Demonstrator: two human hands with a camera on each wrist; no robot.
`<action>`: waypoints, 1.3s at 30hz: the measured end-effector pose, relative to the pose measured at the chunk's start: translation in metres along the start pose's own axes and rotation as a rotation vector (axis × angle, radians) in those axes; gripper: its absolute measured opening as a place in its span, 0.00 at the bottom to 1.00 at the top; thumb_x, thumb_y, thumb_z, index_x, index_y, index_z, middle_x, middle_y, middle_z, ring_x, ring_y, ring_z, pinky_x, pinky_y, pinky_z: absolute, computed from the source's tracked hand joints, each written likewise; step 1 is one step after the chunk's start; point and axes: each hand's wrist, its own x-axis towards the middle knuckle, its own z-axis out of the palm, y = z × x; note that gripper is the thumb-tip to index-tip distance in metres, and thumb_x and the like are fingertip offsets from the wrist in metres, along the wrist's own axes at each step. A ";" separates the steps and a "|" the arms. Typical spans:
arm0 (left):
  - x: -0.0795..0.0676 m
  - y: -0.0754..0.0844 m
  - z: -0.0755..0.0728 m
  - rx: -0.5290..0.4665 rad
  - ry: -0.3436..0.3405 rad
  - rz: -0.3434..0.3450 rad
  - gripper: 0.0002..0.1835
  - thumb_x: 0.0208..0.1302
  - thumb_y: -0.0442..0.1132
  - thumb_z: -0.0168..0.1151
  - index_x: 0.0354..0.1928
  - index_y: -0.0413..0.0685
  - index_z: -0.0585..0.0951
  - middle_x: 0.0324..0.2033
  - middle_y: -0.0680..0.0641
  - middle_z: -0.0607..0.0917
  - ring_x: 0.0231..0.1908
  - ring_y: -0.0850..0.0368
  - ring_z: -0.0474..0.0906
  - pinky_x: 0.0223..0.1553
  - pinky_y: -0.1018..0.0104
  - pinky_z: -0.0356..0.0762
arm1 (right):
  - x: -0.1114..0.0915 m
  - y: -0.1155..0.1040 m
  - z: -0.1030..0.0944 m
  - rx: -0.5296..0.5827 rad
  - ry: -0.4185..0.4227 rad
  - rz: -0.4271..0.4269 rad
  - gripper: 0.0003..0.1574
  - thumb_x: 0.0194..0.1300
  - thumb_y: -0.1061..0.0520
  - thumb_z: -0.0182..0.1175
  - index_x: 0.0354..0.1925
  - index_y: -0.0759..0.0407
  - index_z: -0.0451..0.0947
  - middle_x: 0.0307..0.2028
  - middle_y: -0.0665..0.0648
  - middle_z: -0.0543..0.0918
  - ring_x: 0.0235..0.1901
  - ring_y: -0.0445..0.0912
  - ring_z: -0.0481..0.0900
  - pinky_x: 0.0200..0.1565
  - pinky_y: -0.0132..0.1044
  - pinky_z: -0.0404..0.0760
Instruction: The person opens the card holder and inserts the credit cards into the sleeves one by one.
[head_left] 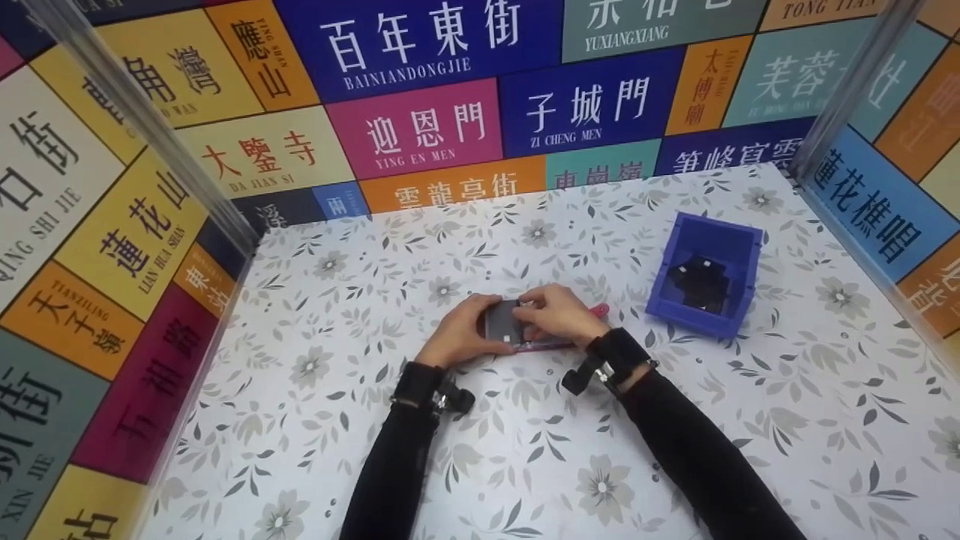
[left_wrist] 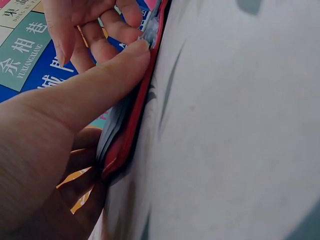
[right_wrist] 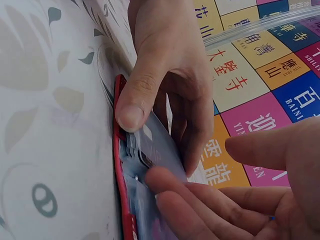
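A red-covered card holder (left_wrist: pixel 136 132) with clear plastic pages lies on the table between both hands. In the head view, its exposed page (head_left: pixel 501 321) looks dark grey with a small white mark. My left hand (head_left: pixel 463 330) grips the holder's left end, thumb along the near edge, fingers at the far side. From the right, my right hand (head_left: pixel 559 315) reaches over the holder, its curled fingertips pinching at a clear plastic sleeve (right_wrist: pixel 132 177). Whether a card lies between those fingertips is hidden. A pink-red tab (head_left: pixel 599 310) shows beyond the right hand.
To the right stands a blue plastic bin (head_left: pixel 739 259) holding several dark flat cards (head_left: pixel 701 281) with small white marks. A floral-patterned tabletop (head_left: pixel 540 480) spreads around. Panels with coloured signs (head_left: pixel 420 127) rise at the back and sides.
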 end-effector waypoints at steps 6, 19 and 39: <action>0.000 0.000 0.000 0.003 0.006 0.015 0.49 0.48 0.55 0.84 0.71 0.47 0.74 0.63 0.46 0.80 0.62 0.51 0.76 0.68 0.56 0.72 | -0.002 -0.002 -0.009 -0.040 -0.065 -0.049 0.32 0.73 0.53 0.63 0.68 0.68 0.74 0.46 0.68 0.89 0.26 0.47 0.89 0.33 0.39 0.89; 0.001 0.002 -0.002 0.004 -0.030 -0.023 0.53 0.46 0.59 0.84 0.74 0.50 0.71 0.65 0.47 0.78 0.63 0.53 0.74 0.70 0.57 0.70 | -0.045 0.001 -0.151 -0.129 0.811 -0.226 0.40 0.71 0.59 0.61 0.77 0.59 0.62 0.62 0.68 0.76 0.63 0.58 0.74 0.66 0.53 0.77; -0.001 0.000 -0.003 0.006 -0.040 -0.050 0.55 0.46 0.60 0.83 0.75 0.52 0.70 0.68 0.47 0.76 0.68 0.52 0.72 0.73 0.56 0.66 | -0.031 0.086 -0.175 -0.535 0.750 0.134 0.33 0.54 0.64 0.62 0.59 0.77 0.77 0.55 0.82 0.78 0.58 0.77 0.75 0.62 0.68 0.72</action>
